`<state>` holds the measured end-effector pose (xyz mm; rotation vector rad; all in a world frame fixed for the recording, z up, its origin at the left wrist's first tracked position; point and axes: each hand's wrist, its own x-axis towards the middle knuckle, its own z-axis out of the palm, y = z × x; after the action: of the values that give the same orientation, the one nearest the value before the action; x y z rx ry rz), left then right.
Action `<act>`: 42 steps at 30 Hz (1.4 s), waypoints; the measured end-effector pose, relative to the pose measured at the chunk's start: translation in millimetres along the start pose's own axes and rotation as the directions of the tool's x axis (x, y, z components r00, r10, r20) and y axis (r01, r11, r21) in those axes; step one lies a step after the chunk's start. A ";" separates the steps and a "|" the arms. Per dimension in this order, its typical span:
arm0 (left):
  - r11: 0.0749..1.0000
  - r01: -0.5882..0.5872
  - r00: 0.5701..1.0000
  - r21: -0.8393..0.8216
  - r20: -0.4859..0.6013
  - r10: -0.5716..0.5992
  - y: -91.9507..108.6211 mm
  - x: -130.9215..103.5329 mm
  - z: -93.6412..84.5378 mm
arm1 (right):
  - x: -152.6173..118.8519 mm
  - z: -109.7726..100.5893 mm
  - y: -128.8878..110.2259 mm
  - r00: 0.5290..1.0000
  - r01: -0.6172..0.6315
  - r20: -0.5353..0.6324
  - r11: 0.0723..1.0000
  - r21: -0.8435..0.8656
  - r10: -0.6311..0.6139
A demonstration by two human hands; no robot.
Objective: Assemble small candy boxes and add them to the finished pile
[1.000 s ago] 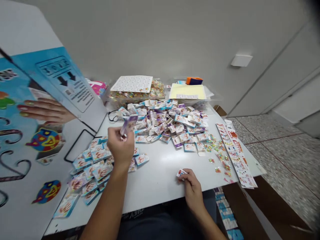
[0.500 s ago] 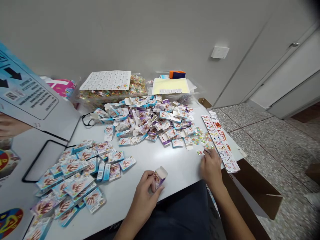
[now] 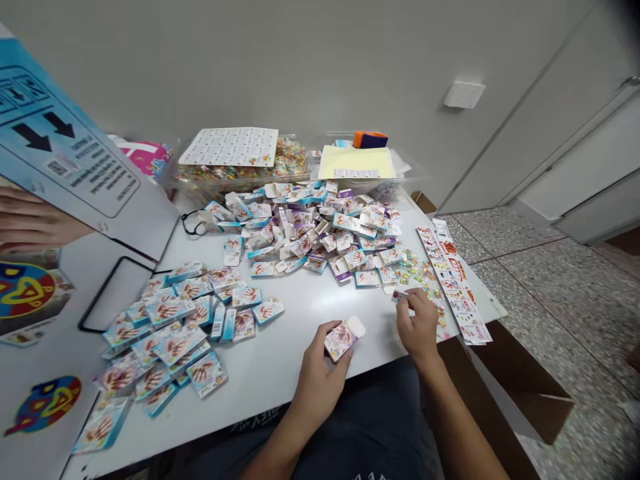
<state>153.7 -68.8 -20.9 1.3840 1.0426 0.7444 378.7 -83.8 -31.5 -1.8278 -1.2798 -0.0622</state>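
Note:
My left hand (image 3: 323, 373) is closed around a small purple and white cardboard box (image 3: 341, 340) printed with a hand. The box's white end flap (image 3: 356, 327) stands open toward the right. My right hand (image 3: 419, 323) is pinched on a small packet (image 3: 399, 295) with red and dark colours, just above the tabletop; its exact kind is too small to make out. Beside that hand lie loose small colourful packets (image 3: 413, 267). A pile of open-ended boxes (image 3: 320, 230) spreads behind both hands, and a heap of closed boxes (image 3: 170, 333) lies to the left.
Sticker sheets (image 3: 453, 283) lie along the table's right edge. At the back stand clear bins, one full of colourful packets (image 3: 293, 160), one topped by a yellow pad (image 3: 356, 163) and an orange-blue object (image 3: 371, 139). A large printed carton (image 3: 115, 193) stands left; an open cardboard box (image 3: 525, 393) sits below right.
My left hand has turned the box so its printed face shows more. My right hand has moved slightly back from the loose packets, pinching a small packet. The camera view has shifted.

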 end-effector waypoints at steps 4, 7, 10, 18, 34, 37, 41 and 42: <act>0.988 0.006 0.998 -0.157 -0.060 -0.016 -3.3 4.7 0.6 | -17.7 -2.0 -39.4 0.970 -0.208 0.212 0.869 0.449 0.122; 0.975 -0.003 0.999 -0.221 -0.050 -0.008 -4.3 4.0 -1.8 | -31.8 -1.1 -59.6 0.918 -0.352 0.364 0.743 0.569 0.157; 0.959 0.006 1.000 -0.282 -0.024 -0.014 -2.1 0.7 -5.2 | -39.0 -1.2 -69.0 0.912 -0.353 0.389 0.739 0.574 0.133; 0.843 0.070 0.991 -0.534 0.134 0.003 -4.4 -4.6 -20.0 | -27.2 -20.9 -78.1 0.947 0.020 0.271 0.875 0.483 -0.172; 0.761 0.227 0.945 -0.608 0.328 -0.020 8.2 -13.0 -9.6 | -6.9 -46.7 -84.8 0.822 -0.004 0.525 0.919 0.395 -0.222; 0.820 0.307 0.866 -0.482 0.499 -0.031 14.1 -11.2 -10.9 | -15.9 -35.5 -83.9 0.900 -0.031 0.400 0.891 0.454 -0.172; 0.866 0.253 0.857 -0.430 0.515 0.005 22.7 -8.3 -16.1 | -20.6 -35.4 -87.8 0.853 0.052 0.429 0.867 0.495 -0.296; 0.874 0.225 0.872 -0.430 0.489 0.016 23.7 -8.0 -18.2 | -20.8 -37.6 -89.7 0.831 0.078 0.447 0.865 0.496 -0.331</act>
<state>137.8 -66.4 5.6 0.9915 0.4876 0.4874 314.7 -116.8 37.0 -1.3144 -1.6970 0.6149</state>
